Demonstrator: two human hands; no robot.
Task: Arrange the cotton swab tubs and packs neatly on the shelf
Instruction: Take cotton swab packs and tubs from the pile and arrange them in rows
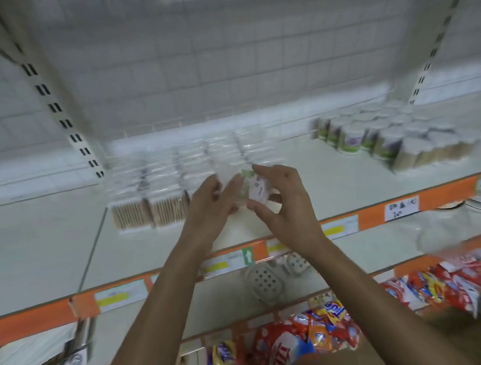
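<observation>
Shelf edge (373, 217), right hand (287, 205) grips tub (257, 191), left hand (207, 208)

Both my bare forearms reached forward and up, wrists close together. My right hand (286, 208) curled round a small tub (257, 191), forefinger over its top and thumb beneath. My left hand (210, 204) stood edge-on, its fingers nearly straight and touching the tub's left side.

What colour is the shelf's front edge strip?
Orange front edge strip, with white-and-yellow labels; head view.
</observation>
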